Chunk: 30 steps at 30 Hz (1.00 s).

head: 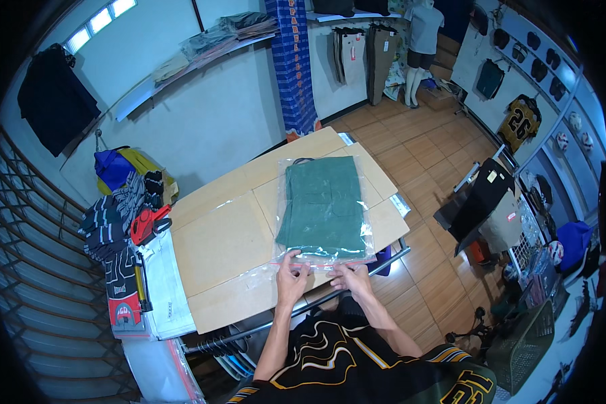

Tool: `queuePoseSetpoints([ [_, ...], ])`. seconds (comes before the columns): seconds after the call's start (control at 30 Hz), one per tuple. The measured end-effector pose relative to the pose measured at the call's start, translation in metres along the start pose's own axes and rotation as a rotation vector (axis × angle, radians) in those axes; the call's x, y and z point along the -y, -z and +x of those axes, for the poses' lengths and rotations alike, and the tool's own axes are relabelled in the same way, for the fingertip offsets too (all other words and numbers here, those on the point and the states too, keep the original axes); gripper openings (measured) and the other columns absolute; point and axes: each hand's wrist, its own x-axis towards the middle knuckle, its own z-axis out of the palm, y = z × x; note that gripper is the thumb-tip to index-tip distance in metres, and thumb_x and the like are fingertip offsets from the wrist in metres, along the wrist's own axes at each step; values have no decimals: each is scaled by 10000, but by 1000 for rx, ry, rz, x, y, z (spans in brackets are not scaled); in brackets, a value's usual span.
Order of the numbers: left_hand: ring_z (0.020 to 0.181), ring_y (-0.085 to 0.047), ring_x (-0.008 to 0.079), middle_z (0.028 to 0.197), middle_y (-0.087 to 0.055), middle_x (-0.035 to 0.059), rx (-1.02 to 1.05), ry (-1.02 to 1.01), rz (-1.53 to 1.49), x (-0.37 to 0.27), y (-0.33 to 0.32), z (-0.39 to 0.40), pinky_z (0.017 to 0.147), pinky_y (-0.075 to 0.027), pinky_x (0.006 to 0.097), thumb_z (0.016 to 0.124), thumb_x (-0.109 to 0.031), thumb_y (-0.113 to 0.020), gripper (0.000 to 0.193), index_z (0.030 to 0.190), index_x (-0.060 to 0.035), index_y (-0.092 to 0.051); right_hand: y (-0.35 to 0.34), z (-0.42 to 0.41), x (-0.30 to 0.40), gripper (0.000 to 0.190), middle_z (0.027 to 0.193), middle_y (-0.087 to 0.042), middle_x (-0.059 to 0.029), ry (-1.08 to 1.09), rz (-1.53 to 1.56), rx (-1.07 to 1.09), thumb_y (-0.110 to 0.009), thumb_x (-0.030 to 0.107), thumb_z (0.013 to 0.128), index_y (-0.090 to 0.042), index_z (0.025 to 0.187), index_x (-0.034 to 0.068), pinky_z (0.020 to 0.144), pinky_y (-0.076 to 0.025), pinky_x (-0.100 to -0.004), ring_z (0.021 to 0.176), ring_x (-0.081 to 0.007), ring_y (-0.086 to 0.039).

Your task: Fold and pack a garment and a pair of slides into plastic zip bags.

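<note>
Folded green shorts point(323, 204) lie inside a clear plastic bag point(367, 222) on a cardboard-topped table point(217, 247). The bag's red-edged opening faces me, along the near side. At the left part of that edge, my left hand point(292, 278) pinches the plastic between thumb and fingers, with the index finger resting on the bag. My right hand point(352, 279) grips the same red edge further right. A dark cord loop shows at the far end of the shorts.
On the left are a red tape dispenser point(150, 224), a yellow-handled tool point(141, 283), striped gloves point(103, 217) and a stack of clear bags point(156, 368). A metal rail point(313, 304) with hangers runs under the table's near edge. A clothing rack point(485, 207) and a basket point(522, 348) stand right.
</note>
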Motion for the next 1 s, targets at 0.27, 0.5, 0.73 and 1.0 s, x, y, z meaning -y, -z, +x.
queuePoseSetpoints([
  [0.27,782,-675,175,949,-704,144,18,83,15,-15,1,-3,689,-531,333,880,-115,-718,334,1180,-35,-594,0,4,-10,260,884,-734,-168,26,33,-13,-668,172,931,-668,1018,-73,534,-552,-254,623,-163,-677],
  [0.5,712,-666,154,847,-685,96,-69,37,-104,14,11,3,634,-514,292,874,-60,-724,316,1148,-34,-566,16,4,-8,294,899,-737,-193,16,144,-41,-700,180,923,-657,1043,-85,541,-571,-268,633,-187,-696],
  [0.73,697,-659,139,786,-678,94,-85,128,-294,15,53,10,668,-523,247,898,5,-697,347,1162,3,-471,69,-7,-1,290,898,-736,-150,27,165,-196,-748,228,894,-653,1006,-22,577,-568,-267,650,-158,-691],
  [1.0,714,-683,135,846,-732,109,79,271,-245,15,73,14,602,-510,229,919,-62,-703,332,1182,-21,-505,92,-12,20,276,896,-740,-124,-64,9,-136,-723,286,921,-662,1003,29,609,-568,-275,680,-152,-698],
])
